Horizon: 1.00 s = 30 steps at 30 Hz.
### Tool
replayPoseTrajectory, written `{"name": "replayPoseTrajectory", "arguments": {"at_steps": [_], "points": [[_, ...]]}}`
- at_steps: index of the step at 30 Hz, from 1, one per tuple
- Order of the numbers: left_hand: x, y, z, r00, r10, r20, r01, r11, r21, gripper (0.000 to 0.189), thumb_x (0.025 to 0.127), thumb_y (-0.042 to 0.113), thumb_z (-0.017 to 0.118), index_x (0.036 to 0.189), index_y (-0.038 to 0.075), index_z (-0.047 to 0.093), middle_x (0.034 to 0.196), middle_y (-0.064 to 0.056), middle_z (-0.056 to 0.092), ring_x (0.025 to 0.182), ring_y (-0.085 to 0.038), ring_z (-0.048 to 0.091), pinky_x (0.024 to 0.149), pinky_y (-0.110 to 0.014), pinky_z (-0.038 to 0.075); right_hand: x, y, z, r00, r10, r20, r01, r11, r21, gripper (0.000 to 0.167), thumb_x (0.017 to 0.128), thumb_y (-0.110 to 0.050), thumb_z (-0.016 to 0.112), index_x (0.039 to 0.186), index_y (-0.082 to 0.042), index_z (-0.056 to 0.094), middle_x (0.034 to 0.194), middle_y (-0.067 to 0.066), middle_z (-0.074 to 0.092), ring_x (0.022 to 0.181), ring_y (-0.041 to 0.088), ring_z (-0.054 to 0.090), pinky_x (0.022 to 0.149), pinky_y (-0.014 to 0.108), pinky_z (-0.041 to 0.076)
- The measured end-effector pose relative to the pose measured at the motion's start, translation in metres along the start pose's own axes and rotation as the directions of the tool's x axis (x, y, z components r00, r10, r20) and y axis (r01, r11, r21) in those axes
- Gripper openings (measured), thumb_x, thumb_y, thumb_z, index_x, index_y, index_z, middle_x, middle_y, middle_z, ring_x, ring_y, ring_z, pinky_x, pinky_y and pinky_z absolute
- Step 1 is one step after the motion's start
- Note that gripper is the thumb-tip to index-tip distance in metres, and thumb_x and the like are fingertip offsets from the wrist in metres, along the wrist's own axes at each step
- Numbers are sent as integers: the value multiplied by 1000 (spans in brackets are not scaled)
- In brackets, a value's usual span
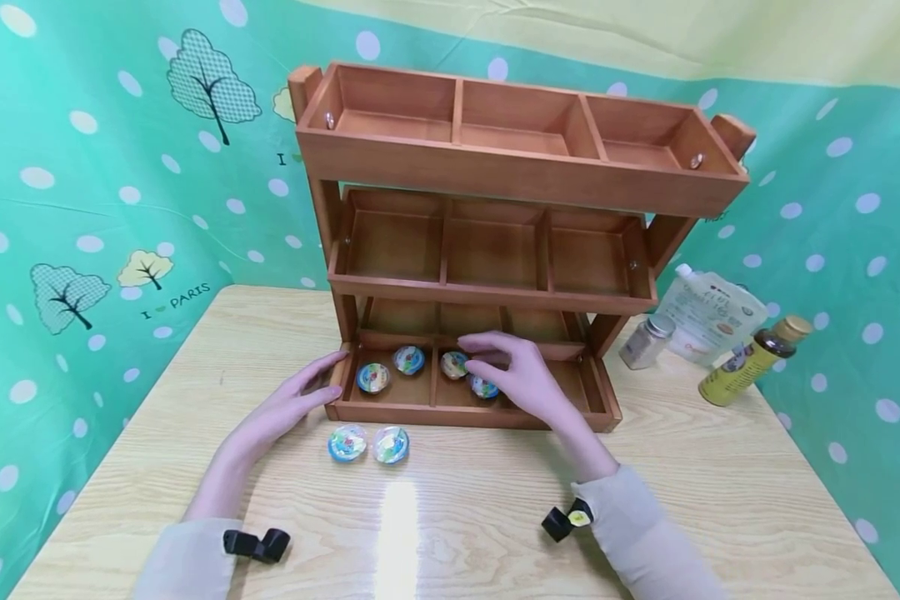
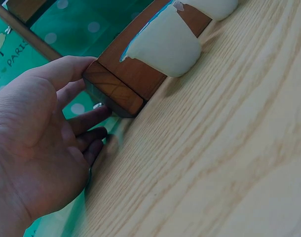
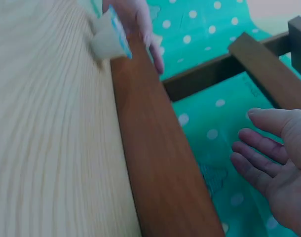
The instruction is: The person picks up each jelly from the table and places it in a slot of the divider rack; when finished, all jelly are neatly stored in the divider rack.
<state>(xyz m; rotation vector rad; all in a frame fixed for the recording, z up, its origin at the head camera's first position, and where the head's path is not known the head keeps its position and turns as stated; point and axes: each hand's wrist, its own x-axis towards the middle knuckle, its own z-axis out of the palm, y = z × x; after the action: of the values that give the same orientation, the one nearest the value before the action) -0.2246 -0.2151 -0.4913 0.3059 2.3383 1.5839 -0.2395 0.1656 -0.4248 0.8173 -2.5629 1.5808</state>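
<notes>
The pale counter (image 1: 330, 533) spans the lower frame; I have the easiest approach over its near side. The wooden rack (image 1: 521, 171) stands centre frame, its front lip (image 1: 450, 414) and overhead tier (image 1: 487, 293) limiting room. The left hand (image 1: 292, 404), fingers relaxed, touches the rack's left end; the right hand (image 1: 521, 375), fingers apart, hovers empty over the bottom middle compartment (image 1: 450, 396). The sealed cups (image 1: 391, 445), two in front and four in the bottom tier, look light, smooth and squeezable; I'd pinch under the rims.
</notes>
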Motion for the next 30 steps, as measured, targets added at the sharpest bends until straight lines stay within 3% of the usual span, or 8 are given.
{"name": "replayPoseTrajectory", "arguments": {"at_steps": [5, 12, 19, 25, 30], "points": [[1, 0, 0, 1000, 5, 4, -5, 1000, 0, 65, 105, 44, 55, 163, 33, 28, 175, -6, 16, 161, -41, 6, 121, -75, 14, 7, -17, 17, 1000, 0, 17, -1, 998, 57, 32, 96, -18, 74, 128, -16, 72, 128, 7, 73, 114, 37, 71, 93, 44, 61], [-1, 2, -1, 1000, -16, 6, 16, 1000, 9, 66, 104, 46, 55, 163, 36, 27, 175, -5, 15, 161, -42, 6, 119, -78, 17, 9, -28, 42, 995, -74, 70, 70, 996, 48, 33, 94, -14, 75, 127, -12, 72, 123, 9, 75, 108, 24, 72, 91, 41, 62], [-1, 4, -3, 1000, -15, 11, 15, 1000, 16, 66, 104, 46, 55, 163, 37, 27, 175, -5, 15, 161, -43, 6, 118, -79, 17, 3, -32, 58, 976, -85, 201, 78, 996, 42, 42, 95, -17, 75, 135, -12, 67, 127, 11, 73, 113, 34, 70, 97, 50, 59], [-2, 2, -2, 999, -29, 12, 29, 999, 28, 65, 104, 47, 55, 162, 39, 27, 175, -4, 15, 161, -43, 8, 115, -81, 22, -1, -36, 66, 949, -39, 313, 40, 999, 6, 48, 93, -16, 77, 140, -15, 64, 135, 8, 71, 118, 23, 70, 101, 34, 58], [-2, 2, -1, 999, -31, 12, 31, 999, 26, 65, 104, 47, 55, 162, 40, 27, 175, -4, 16, 161, -43, 8, 113, -82, 23, -3, -36, 72, 919, -24, 394, 53, 997, -62, 51, 92, -18, 79, 141, -13, 63, 139, 1, 69, 124, 14, 68, 105, 25, 54]]}}
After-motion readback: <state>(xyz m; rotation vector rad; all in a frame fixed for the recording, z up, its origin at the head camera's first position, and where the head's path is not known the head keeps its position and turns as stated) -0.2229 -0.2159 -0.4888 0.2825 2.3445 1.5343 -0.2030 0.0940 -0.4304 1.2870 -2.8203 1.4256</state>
